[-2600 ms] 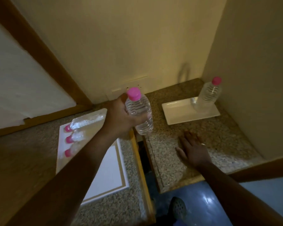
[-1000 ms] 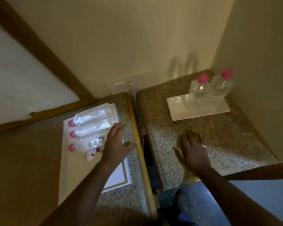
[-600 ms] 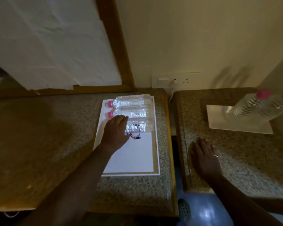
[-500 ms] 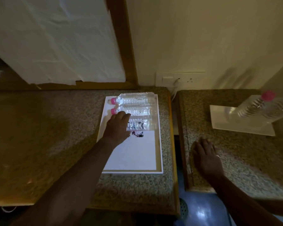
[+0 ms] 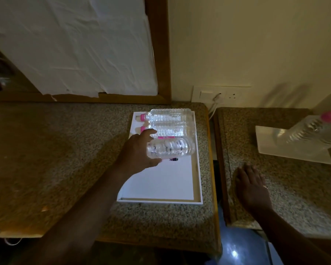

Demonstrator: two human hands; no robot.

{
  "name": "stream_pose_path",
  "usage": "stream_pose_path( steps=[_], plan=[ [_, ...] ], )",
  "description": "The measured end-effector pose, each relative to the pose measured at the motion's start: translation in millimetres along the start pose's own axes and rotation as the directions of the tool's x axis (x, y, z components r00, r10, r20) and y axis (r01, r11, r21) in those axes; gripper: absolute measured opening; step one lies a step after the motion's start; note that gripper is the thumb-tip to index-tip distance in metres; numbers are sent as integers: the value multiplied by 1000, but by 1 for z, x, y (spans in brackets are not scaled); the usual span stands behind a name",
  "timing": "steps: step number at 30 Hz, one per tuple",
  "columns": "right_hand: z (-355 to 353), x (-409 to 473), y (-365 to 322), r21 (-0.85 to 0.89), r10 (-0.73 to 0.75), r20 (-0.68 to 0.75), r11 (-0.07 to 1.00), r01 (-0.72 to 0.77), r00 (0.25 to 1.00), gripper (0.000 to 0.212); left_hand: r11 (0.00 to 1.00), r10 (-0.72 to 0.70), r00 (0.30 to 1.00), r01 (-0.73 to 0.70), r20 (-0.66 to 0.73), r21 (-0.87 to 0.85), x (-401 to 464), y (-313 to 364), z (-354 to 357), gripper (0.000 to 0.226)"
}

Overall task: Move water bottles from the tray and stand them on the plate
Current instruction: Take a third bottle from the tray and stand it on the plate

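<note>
- Left hand (image 5: pixel 137 153): fingers closed around the neck end of a clear water bottle (image 5: pixel 170 149), which is held on its side, base pointing right, over the white tray (image 5: pixel 161 190). Its cap is hidden by the hand; whether it touches the tray cannot be told.
- Tray: sits on the left speckled surface (image 5: pixel 55 150) near its right edge. Two more bottles lie on their sides at the far end, pink caps to the left: the far bottle (image 5: pixel 168 115) and the middle bottle (image 5: pixel 170 129), touching each other.
- Right hand (image 5: pixel 251 185): lies flat, palm down, fingers spread and gripping nothing, on the right surface (image 5: pixel 294 188). A ring shows on one finger.
- White plate (image 5: pixel 271 146): on the right surface, well beyond the right hand. Bottles with a pink cap (image 5: pixel 330 116) stand on it; blur prevents a reliable count.
</note>
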State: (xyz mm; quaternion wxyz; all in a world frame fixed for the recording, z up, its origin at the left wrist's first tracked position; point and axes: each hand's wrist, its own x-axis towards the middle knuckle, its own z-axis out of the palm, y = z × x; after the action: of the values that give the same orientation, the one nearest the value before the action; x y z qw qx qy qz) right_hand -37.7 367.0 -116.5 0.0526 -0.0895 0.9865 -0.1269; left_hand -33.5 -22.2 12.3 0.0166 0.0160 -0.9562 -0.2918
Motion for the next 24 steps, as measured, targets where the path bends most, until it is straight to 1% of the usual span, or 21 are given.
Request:
stream_pose_path(
  steps=[2, 4, 8, 11, 14, 16, 19, 22, 24],
  plan=[
    [1, -1, 1, 0, 9, -3, 1000, -9, 1000, 64, 997, 41, 998, -44, -47, -61, -2, 14, -7, 93],
    [2, 0, 1, 7, 13, -10, 1000, -13, 1000, 60, 987, 61, 995, -72, -76, -145, -1, 30, -7, 91],
    [2, 1, 1, 18, 19, -14, 1000, -18, 1000, 57, 936, 87, 983, -137, -165, -326, 5, 54, 12, 82],
    [2, 2, 2, 21, 18, -21, 1000, -17, 1000, 59, 896, 13, 986, -86, -168, -435, 14, 62, 27, 71],
    [4, 2, 4, 31, 10, -30, 999, -9, 999, 61, 862, -43, 992, -22, -116, -507, 23, 64, 37, 72],
    [5, 1, 5, 43, 5, -37, 999, -3, 999, 59, 861, -70, 994, 18, -83, -508, 28, 65, 42, 74],
    [6, 1, 8, 66, -10, -45, 998, 13, 999, 58, 884, -110, 990, 58, -86, -463, 35, 70, 47, 76],
    [8, 1, 15, 81, -30, -62, 996, 35, 998, 58, 911, -112, 988, 59, -108, -408, 41, 77, 47, 72],
    [7, 0, 23, 86, -15, -67, 996, 21, 998, 58, 930, -98, 988, 47, -123, -365, 46, 84, 47, 71]
  ],
)
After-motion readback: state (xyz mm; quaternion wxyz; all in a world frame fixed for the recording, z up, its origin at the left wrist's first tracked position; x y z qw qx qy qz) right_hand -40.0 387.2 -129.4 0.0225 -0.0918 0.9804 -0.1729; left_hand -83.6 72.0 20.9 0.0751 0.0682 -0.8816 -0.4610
